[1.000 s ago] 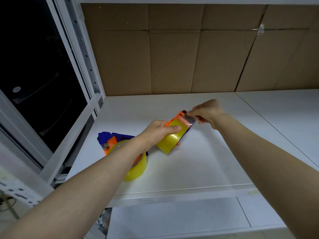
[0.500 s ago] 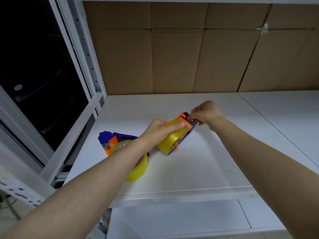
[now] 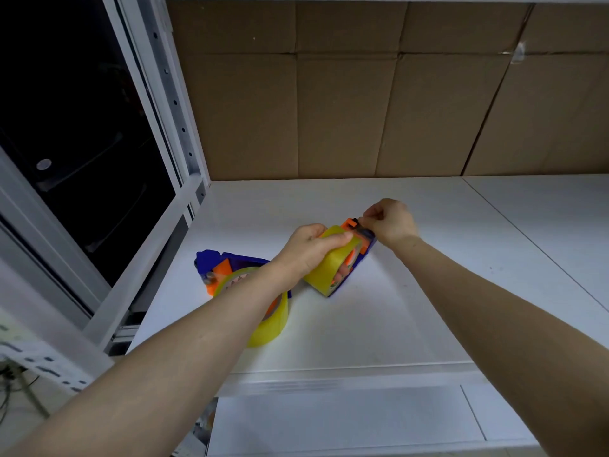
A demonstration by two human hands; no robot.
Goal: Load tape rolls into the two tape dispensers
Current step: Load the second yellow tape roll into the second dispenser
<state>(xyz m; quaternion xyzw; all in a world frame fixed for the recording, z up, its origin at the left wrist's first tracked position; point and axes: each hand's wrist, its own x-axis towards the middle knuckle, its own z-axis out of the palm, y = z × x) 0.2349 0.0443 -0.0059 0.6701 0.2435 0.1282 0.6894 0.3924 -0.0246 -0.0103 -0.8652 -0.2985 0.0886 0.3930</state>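
A blue and orange tape dispenser (image 3: 361,245) lies on the white shelf (image 3: 412,308) with a yellow tape roll (image 3: 329,268) seated in it. My left hand (image 3: 308,250) grips that roll from above, thumb across its top. At the dispenser's far end, by the black cutter, my right hand (image 3: 390,222) pinches the loose tape end. To the left a second blue and orange dispenser (image 3: 214,263) lies with another yellow roll (image 3: 268,324) on it, partly hidden by my left forearm.
Brown cardboard panels (image 3: 346,110) form the back wall. A white perforated upright (image 3: 164,87) and frame stand at the left beside a dark opening. The shelf's front edge runs below my arms, with a lower white shelf (image 3: 329,420) underneath.
My right hand has drawn the tape end down onto the dispenser's far end. The left hand has kept its grip on the roll. The view has tilted slightly.
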